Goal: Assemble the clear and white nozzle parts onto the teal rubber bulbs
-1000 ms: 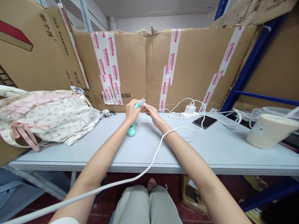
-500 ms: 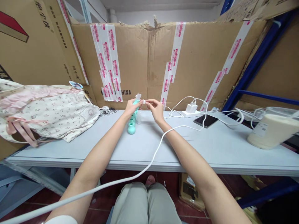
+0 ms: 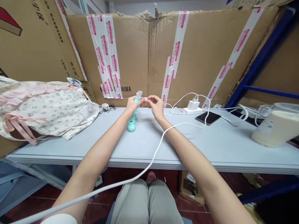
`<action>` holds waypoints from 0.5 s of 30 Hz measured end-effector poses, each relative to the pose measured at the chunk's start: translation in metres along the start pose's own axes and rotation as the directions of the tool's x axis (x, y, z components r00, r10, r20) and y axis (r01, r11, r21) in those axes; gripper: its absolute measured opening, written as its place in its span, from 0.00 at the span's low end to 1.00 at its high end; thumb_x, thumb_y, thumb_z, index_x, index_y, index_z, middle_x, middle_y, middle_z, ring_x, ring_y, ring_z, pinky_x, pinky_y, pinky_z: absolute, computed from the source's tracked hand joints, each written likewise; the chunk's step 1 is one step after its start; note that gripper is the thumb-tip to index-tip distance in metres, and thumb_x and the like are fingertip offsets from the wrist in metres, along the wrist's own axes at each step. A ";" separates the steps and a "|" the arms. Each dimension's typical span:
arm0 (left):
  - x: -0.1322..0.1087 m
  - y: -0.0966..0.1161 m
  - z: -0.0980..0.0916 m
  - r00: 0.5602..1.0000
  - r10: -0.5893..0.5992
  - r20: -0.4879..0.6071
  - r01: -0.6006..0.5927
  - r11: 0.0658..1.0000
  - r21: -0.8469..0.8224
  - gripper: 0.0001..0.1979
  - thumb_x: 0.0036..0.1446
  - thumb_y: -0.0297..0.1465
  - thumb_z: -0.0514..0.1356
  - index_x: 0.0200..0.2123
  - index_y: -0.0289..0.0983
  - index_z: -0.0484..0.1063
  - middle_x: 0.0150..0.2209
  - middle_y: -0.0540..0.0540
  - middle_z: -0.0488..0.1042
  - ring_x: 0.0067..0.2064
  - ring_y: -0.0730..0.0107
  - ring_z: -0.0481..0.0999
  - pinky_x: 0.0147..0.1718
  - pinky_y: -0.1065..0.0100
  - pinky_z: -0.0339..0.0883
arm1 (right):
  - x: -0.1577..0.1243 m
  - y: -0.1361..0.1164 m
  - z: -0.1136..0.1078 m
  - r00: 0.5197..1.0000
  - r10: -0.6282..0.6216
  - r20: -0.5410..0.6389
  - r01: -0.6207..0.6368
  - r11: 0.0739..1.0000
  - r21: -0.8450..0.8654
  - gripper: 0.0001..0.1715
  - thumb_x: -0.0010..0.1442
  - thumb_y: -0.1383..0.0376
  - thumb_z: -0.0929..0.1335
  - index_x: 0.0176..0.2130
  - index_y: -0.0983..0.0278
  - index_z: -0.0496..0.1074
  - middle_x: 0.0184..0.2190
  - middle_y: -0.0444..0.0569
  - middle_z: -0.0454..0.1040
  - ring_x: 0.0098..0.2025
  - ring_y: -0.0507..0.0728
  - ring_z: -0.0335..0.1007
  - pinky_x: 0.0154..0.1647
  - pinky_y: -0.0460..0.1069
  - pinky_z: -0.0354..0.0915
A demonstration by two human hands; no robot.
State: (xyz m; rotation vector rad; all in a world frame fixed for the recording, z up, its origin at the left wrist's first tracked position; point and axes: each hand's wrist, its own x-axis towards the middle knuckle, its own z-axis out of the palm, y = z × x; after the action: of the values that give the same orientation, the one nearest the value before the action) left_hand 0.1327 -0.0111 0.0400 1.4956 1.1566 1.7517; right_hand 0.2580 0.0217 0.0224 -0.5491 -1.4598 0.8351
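Left hand [image 3: 131, 106], right hand [image 3: 157, 107] pinched together

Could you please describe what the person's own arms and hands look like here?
Both forearms are bare down to the left hand and right hand, with no watch, bracelet or ring visible. A white sleeve edge shows at the left upper arm. A white cable crosses the right forearm.

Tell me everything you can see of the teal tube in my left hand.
The teal tube is slim, plastic by its look, with a clear cap on top. It is held tilted, top leaning right, above the far part of the table. The left hand grips its lower half and hides it. The right hand pinches a small pale piece beside the cap; contact cannot be told.
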 end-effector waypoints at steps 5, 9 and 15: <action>0.000 -0.001 0.000 1.000 -0.001 -0.022 0.001 0.999 -0.032 0.23 0.34 0.45 0.70 0.27 0.32 0.73 0.23 0.49 0.73 0.22 0.78 0.68 0.24 0.72 0.66 | -0.006 -0.006 0.003 1.000 -0.009 0.007 0.009 1.000 -0.014 0.15 0.50 0.55 0.69 0.33 0.62 0.68 0.31 0.45 0.71 0.32 0.52 0.68 0.25 0.45 0.65; -0.001 -0.001 0.001 1.000 0.004 -0.021 -0.005 0.999 -0.049 0.22 0.35 0.44 0.69 0.29 0.32 0.74 0.27 0.46 0.76 0.26 0.74 0.72 0.26 0.71 0.67 | -0.009 -0.008 0.005 0.997 -0.057 -0.056 0.055 0.998 -0.037 0.16 0.54 0.55 0.68 0.41 0.60 0.70 0.44 0.49 0.71 0.39 0.53 0.70 0.32 0.46 0.68; -0.003 0.001 0.003 1.000 0.009 -0.001 -0.009 1.000 -0.025 0.23 0.36 0.46 0.68 0.30 0.33 0.75 0.29 0.44 0.77 0.29 0.71 0.73 0.28 0.69 0.68 | -0.011 -0.007 0.004 0.987 -0.126 -0.099 0.115 0.987 -0.111 0.13 0.56 0.57 0.67 0.36 0.61 0.77 0.40 0.51 0.75 0.43 0.57 0.70 0.43 0.51 0.68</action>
State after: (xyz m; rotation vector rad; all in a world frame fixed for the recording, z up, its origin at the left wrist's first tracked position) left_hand 0.1368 -0.0135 0.0392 1.4876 1.1257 1.7664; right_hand 0.2561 0.0085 0.0215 -0.5695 -1.4308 0.6277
